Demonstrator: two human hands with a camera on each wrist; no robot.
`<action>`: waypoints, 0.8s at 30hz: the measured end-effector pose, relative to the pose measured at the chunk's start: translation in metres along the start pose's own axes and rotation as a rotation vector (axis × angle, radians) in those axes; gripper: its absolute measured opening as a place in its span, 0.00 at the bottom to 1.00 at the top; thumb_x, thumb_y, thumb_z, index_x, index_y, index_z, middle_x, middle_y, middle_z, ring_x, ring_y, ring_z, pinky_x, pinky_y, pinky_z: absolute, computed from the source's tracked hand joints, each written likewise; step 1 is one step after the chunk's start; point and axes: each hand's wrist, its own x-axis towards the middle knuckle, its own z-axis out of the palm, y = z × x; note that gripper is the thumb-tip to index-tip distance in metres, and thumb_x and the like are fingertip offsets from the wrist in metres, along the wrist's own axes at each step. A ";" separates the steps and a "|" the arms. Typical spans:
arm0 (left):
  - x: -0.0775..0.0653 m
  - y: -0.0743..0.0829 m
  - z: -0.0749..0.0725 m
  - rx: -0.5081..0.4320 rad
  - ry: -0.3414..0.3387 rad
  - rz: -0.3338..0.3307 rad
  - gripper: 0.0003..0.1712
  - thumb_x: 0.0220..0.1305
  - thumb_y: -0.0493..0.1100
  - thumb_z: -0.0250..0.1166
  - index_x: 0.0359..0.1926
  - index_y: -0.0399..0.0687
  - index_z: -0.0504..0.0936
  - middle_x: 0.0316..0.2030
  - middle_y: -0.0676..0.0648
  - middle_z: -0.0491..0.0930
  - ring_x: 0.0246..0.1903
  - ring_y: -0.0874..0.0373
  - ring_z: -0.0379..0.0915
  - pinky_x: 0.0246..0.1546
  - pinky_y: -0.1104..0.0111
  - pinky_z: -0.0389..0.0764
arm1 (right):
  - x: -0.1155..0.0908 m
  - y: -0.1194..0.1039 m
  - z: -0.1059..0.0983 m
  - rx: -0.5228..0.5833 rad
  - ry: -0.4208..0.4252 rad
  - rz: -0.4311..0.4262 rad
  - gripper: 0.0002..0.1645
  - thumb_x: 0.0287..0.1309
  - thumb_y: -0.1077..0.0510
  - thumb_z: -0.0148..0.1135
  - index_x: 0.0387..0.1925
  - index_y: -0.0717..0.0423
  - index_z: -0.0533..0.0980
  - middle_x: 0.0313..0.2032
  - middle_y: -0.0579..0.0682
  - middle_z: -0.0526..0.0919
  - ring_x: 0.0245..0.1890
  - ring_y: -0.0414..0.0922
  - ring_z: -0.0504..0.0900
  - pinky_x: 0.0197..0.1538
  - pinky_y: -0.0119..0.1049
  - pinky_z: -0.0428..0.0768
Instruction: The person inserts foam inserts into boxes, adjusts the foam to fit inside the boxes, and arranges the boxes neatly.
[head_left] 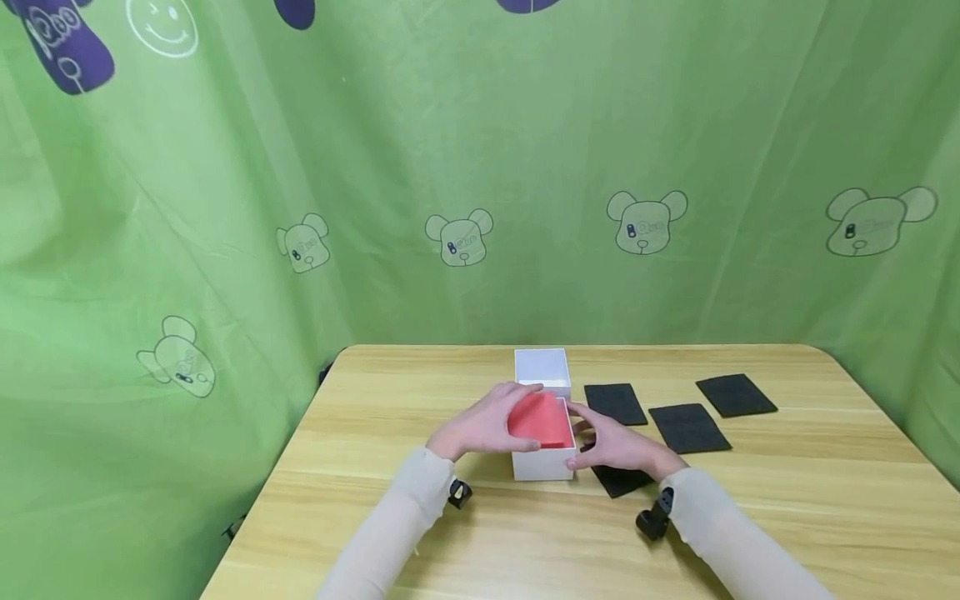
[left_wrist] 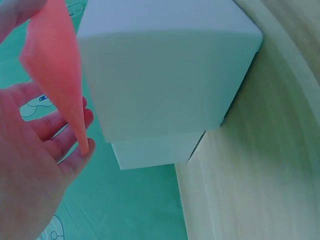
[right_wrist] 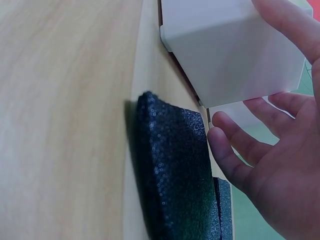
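A white box (head_left: 543,465) with its top uncovered stands on the table, and a red sheet (head_left: 537,421) sits at its opening. My left hand (head_left: 491,423) holds the sheet between thumb and fingers at its left side. In the left wrist view, the sheet (left_wrist: 57,65) bows inside that hand, above and beside the box wall. On the box's right side, my right hand (head_left: 617,442) grips it, thumb by the near corner and fingers by the far one. What lies under the sheet is hidden.
Directly behind the box stands a second white, box-shaped piece (head_left: 542,367), open side up. Black foam squares lie to the right: one (head_left: 622,481) partly under my right hand, others farther off (head_left: 615,403), including a square (head_left: 690,427) and another (head_left: 737,395). A green curtain (head_left: 555,300) hangs behind the table.
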 end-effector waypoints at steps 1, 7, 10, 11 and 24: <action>0.000 0.000 0.001 0.007 -0.003 0.002 0.50 0.51 0.62 0.68 0.72 0.62 0.55 0.64 0.49 0.60 0.53 0.59 0.61 0.41 0.69 0.75 | 0.000 0.000 0.000 0.005 -0.001 -0.006 0.62 0.45 0.51 0.75 0.73 0.55 0.46 0.64 0.63 0.62 0.60 0.61 0.66 0.55 0.51 0.74; 0.003 0.003 0.007 0.035 -0.017 0.014 0.50 0.51 0.62 0.68 0.72 0.62 0.55 0.64 0.50 0.61 0.52 0.60 0.62 0.40 0.71 0.74 | 0.000 0.001 0.000 0.029 -0.012 -0.021 0.62 0.46 0.53 0.74 0.73 0.54 0.45 0.64 0.64 0.62 0.60 0.61 0.66 0.54 0.50 0.75; 0.004 0.004 0.009 0.044 -0.014 0.022 0.51 0.51 0.62 0.68 0.72 0.64 0.54 0.65 0.50 0.60 0.53 0.59 0.62 0.40 0.71 0.74 | 0.001 0.001 0.000 0.034 -0.015 -0.027 0.62 0.46 0.53 0.74 0.73 0.54 0.45 0.63 0.63 0.62 0.60 0.60 0.66 0.53 0.50 0.76; 0.004 0.003 0.011 0.044 -0.011 0.028 0.51 0.50 0.62 0.68 0.72 0.64 0.54 0.65 0.50 0.60 0.54 0.59 0.62 0.40 0.70 0.74 | 0.001 0.001 0.000 0.036 -0.016 -0.028 0.62 0.46 0.53 0.74 0.73 0.54 0.45 0.63 0.63 0.63 0.60 0.60 0.66 0.53 0.50 0.76; 0.011 0.002 0.016 0.087 -0.014 0.025 0.51 0.50 0.61 0.69 0.72 0.65 0.54 0.66 0.51 0.59 0.57 0.58 0.61 0.41 0.70 0.75 | 0.003 0.003 0.000 0.020 -0.015 -0.013 0.62 0.46 0.50 0.74 0.73 0.55 0.45 0.63 0.62 0.63 0.59 0.60 0.66 0.52 0.48 0.77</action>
